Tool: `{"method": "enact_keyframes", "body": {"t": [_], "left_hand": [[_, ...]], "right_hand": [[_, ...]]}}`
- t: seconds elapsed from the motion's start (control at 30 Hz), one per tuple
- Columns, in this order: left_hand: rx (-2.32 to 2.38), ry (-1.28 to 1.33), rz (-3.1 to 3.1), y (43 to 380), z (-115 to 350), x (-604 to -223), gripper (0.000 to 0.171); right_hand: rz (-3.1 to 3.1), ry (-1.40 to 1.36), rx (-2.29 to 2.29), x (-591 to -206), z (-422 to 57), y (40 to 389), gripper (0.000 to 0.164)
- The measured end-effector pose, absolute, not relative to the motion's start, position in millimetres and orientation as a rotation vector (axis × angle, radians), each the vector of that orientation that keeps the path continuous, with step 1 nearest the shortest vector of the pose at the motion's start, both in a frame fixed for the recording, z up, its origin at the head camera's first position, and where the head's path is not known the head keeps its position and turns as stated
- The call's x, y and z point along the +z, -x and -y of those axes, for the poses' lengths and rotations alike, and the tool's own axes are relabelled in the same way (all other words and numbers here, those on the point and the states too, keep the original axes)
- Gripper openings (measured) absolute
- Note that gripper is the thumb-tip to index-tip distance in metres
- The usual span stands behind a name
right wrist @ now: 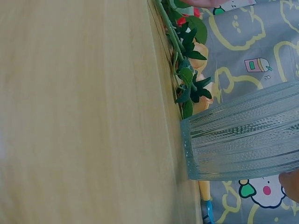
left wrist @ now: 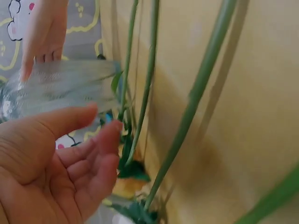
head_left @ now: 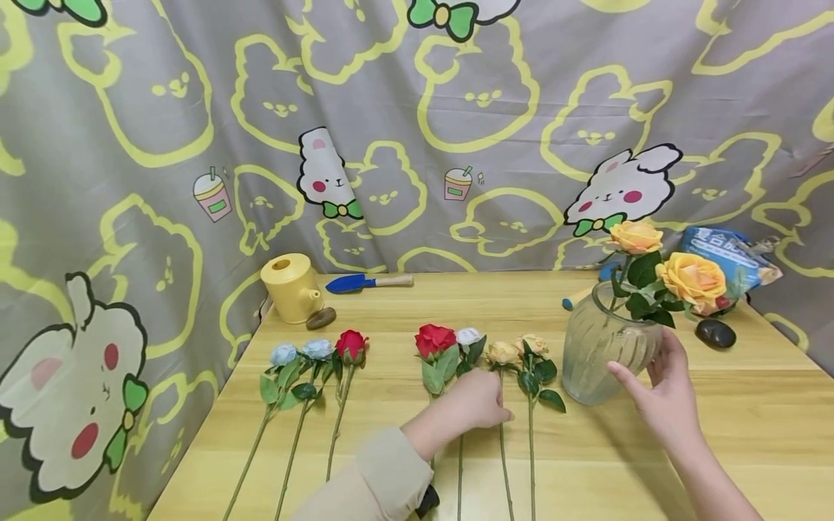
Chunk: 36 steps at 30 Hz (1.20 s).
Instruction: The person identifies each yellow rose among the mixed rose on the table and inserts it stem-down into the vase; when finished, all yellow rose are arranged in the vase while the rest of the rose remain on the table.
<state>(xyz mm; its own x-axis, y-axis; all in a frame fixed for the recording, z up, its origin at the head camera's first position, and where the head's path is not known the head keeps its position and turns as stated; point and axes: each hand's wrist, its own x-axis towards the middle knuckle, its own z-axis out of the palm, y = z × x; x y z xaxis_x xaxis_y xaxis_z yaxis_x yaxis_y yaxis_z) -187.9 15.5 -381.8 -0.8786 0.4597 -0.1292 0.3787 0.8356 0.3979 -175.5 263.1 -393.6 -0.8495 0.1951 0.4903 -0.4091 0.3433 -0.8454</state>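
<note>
My right hand (head_left: 667,394) holds the ribbed glass vase (head_left: 596,354) from its right side, thumb toward the front. The vase tilts a little, and two orange-yellow roses (head_left: 693,278) with dark leaves lean out of its mouth. Over the stems of the flowers lying in the middle is my left hand (head_left: 478,400). In the left wrist view its fingers (left wrist: 100,172) bend loosely beside green stems (left wrist: 191,98), with nothing between them and the thumb. Around it lie two pale yellow roses (head_left: 503,353), a red rose (head_left: 435,340) and a white rose (head_left: 469,336).
Blue roses (head_left: 283,354) and another red rose (head_left: 352,345) lie at left. Behind them are a yellow watering can (head_left: 289,293), a brown stone (head_left: 321,318) and a blue trowel (head_left: 352,283). A black stone (head_left: 715,333) and a blue bag (head_left: 723,253) stand right, before a patterned curtain (head_left: 391,108).
</note>
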Motion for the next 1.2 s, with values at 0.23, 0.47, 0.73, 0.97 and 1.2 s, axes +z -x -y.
{"method": "enact_keyframes", "body": {"t": [0.23, 0.47, 0.73, 0.97, 1.2], "left_hand": [[0.136, -0.692, -2.916, 175.5, -27.4, -391.9, 0.033], [-0.011, -0.638, -2.919, 176.3, -35.2, -397.0, 0.025], [-0.006, -0.587, -2.910, 179.1, -35.5, -401.4, 0.019], [0.163, -0.527, -2.905, 178.9, -30.0, -403.7, 0.021], [0.494, -0.469, -2.842, 179.8, -19.3, -398.6, 0.034]], "right_hand": [[2.119, -0.164, 1.505, -393.1, -264.0, 175.6, 0.077], [2.111, -0.183, 1.513, -392.9, -263.8, 176.4, 0.076], [2.124, -0.182, 1.499, -393.2, -263.0, 175.7, 0.077], [2.126, -0.172, 1.502, -393.6, -263.4, 174.3, 0.077], [2.119, -0.181, 1.510, -395.4, -264.1, 174.6, 0.077]]}}
